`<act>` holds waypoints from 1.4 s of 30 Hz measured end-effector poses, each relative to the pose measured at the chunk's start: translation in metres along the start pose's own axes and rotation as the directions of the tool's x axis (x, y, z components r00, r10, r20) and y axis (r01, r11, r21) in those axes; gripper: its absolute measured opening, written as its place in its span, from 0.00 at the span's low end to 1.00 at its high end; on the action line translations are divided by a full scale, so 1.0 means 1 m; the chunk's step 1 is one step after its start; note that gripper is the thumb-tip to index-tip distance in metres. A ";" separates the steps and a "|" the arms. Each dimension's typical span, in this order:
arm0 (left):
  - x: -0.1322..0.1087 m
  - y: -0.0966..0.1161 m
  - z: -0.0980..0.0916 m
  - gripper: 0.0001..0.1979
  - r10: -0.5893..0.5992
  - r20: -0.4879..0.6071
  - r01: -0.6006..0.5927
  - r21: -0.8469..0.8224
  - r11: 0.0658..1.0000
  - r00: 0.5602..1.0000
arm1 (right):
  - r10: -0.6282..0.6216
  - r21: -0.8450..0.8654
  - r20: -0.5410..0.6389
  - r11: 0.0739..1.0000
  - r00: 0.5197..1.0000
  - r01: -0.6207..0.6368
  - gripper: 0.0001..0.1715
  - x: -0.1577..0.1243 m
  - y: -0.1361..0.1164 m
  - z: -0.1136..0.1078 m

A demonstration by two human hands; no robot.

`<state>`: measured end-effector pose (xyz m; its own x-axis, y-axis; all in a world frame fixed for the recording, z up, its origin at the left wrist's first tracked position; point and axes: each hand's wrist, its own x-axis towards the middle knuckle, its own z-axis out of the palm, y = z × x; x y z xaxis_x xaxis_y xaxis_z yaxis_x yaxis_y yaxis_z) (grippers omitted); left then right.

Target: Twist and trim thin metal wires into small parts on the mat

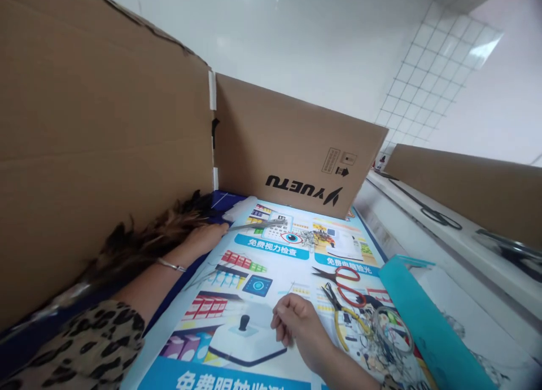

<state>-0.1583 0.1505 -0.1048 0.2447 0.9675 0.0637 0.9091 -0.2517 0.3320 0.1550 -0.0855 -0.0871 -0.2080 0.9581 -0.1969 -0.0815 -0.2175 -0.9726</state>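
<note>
My left hand (206, 235) reaches to the far left by the cardboard wall and is closed on a feather (259, 225), a long grey one that points right over the printed poster (271, 266). Next to that hand lies a heap of dark brown feathers (144, 240). A thin bracelet sits on my left wrist. My right hand (298, 322) rests on the poster near me, fingers curled in a loose fist; a thin wire or thread seems to rise from it. Red-handled pliers (345, 283) and yellow-handled pliers (341, 314) lie just to its right.
Cardboard walls (292, 147) marked YUETU stand at the back and left. A teal box lid (423, 322) lies at the right, with a tangle of wire rings (387, 336) beside it. Scissors (440, 215) rest on the white ledge to the right.
</note>
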 end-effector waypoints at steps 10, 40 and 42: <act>0.001 -0.007 0.011 0.17 0.031 -0.052 -0.026 0.100 0.995 0.998 | 0.000 -0.049 0.000 0.999 1.000 0.000 0.28 -0.003 -0.004 0.003; 0.007 -0.008 -0.013 0.16 0.096 0.025 -0.099 0.167 0.981 0.995 | 0.003 -0.119 0.054 0.993 0.999 0.003 0.27 -0.003 -0.002 0.001; 0.004 -0.006 -0.015 0.17 0.096 0.025 -0.099 0.155 0.983 0.995 | 0.013 -0.129 0.052 0.992 0.999 -0.006 0.27 -0.004 -0.003 0.002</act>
<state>-0.1674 0.1566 -0.0926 0.3390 0.9380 0.0720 0.9218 -0.3465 0.1741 0.1540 -0.0888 -0.0827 -0.2593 0.9443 -0.2027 0.0459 -0.1976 -0.9792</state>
